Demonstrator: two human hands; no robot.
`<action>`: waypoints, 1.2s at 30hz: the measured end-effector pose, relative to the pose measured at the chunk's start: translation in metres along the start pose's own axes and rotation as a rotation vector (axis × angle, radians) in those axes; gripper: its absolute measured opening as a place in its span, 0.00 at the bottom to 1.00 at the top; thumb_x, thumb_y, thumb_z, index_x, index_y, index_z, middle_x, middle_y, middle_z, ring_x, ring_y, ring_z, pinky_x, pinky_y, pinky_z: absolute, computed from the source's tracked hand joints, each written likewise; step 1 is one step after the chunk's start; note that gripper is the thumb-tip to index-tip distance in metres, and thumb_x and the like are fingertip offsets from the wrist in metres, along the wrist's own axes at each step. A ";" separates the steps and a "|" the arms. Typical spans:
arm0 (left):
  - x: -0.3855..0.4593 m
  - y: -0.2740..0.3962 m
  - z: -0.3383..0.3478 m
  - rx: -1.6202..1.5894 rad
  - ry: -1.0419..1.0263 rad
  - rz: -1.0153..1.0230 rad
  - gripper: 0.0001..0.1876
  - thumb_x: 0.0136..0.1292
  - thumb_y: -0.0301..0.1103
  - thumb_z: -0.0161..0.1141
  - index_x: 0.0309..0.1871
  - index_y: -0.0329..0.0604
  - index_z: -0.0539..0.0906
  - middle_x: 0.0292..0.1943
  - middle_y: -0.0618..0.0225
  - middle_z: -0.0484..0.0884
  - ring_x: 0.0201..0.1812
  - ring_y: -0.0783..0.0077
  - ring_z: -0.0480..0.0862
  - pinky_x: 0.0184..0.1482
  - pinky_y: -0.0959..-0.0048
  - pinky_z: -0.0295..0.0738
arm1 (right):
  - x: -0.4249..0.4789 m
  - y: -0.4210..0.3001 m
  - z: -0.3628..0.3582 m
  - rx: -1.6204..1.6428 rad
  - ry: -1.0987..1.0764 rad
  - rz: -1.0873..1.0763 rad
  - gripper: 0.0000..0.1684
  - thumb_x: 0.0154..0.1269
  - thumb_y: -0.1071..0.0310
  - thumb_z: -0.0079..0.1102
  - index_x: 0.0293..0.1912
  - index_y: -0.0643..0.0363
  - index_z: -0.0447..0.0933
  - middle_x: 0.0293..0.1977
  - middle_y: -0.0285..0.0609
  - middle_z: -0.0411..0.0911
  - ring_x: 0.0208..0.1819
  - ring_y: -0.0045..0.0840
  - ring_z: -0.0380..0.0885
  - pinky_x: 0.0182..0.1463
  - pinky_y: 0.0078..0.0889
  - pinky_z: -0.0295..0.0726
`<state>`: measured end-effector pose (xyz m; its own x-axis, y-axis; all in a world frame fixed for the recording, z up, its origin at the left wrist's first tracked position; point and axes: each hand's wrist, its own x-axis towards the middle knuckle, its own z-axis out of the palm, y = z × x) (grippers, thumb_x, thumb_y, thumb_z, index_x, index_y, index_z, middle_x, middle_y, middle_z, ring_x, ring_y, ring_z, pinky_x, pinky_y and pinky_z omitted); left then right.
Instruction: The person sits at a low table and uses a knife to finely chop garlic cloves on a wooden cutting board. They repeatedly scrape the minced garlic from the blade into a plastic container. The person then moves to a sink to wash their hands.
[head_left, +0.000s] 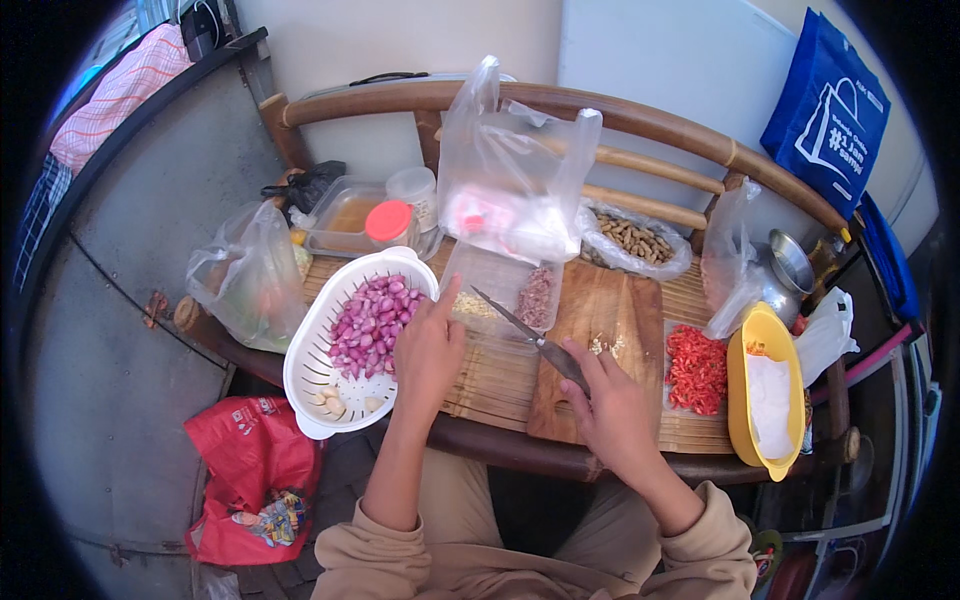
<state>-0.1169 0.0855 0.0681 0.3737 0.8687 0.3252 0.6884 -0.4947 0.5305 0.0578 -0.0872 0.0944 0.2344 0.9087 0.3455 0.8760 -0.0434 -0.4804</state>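
Note:
My right hand grips a knife by its handle; the blade points up and left over a clear plastic container. That container holds chopped pale bits and a chopped purplish heap. My left hand, index finger extended, is over the right rim of a white colander with peeled shallots and several garlic cloves. Whether it touches the colander I cannot tell. A wooden cutting board bears a few chopped bits above my right hand.
Sliced red chillies and a yellow basket lie right on the bamboo bench. Bagged peanuts, a plastic bag and a red-lidded jar stand behind. Another filled bag is left; a red bag is below.

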 end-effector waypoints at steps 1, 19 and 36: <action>-0.002 0.004 -0.003 0.007 -0.013 0.004 0.31 0.64 0.28 0.56 0.73 0.58 0.73 0.41 0.50 0.80 0.39 0.47 0.84 0.44 0.51 0.79 | -0.001 -0.002 0.001 -0.039 -0.006 -0.003 0.27 0.69 0.65 0.61 0.66 0.50 0.72 0.38 0.49 0.74 0.37 0.45 0.79 0.39 0.47 0.81; -0.007 0.014 -0.002 0.068 -0.159 0.123 0.34 0.64 0.26 0.57 0.73 0.72 0.73 0.40 0.57 0.79 0.38 0.52 0.85 0.39 0.55 0.82 | -0.005 -0.002 0.008 -0.270 0.032 -0.086 0.34 0.59 0.73 0.61 0.67 0.49 0.73 0.42 0.48 0.72 0.44 0.40 0.76 0.42 0.42 0.81; -0.016 0.037 -0.009 -0.009 -0.166 0.196 0.37 0.64 0.24 0.57 0.75 0.74 0.70 0.40 0.55 0.78 0.38 0.51 0.84 0.43 0.55 0.81 | -0.015 0.003 -0.002 -0.311 0.059 -0.065 0.29 0.61 0.71 0.67 0.63 0.48 0.77 0.42 0.47 0.75 0.45 0.41 0.77 0.42 0.43 0.79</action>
<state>-0.1030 0.0533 0.0895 0.5971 0.7479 0.2901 0.5871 -0.6539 0.4773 0.0580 -0.1019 0.0895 0.1897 0.8886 0.4176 0.9746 -0.1187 -0.1899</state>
